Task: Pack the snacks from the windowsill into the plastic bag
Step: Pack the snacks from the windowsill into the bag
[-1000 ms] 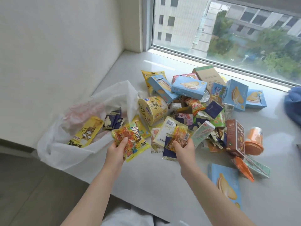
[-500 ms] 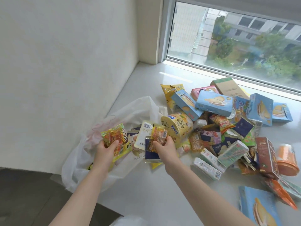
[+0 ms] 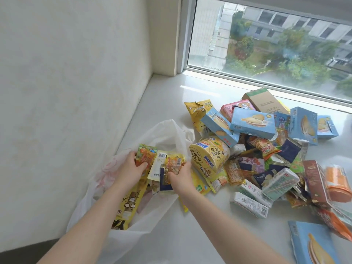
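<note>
Left hand (image 3: 131, 166) gripping orange snack packet (image 3: 145, 156); right hand (image 3: 180, 178) pinching several sachets (image 3: 172, 164) above plastic bag (image 3: 167, 134). Risk: limp mouth folding, packets spilling onto windowsill (image 3: 167, 103).

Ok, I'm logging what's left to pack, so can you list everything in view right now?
plastic bag: one, white, left on the windowsill, mouth open
yellow packet: one, inside the bag
snack pile: many mixed packets, right of the bag
blue boxes: at least five, pale blue, far side of the pile, one at the near right
yellow tub: one, on its side beside the bag
orange cup: one, far right
windowsill: white
left hand: gripping an orange packet over the bag
right hand: gripping several small packets
</note>
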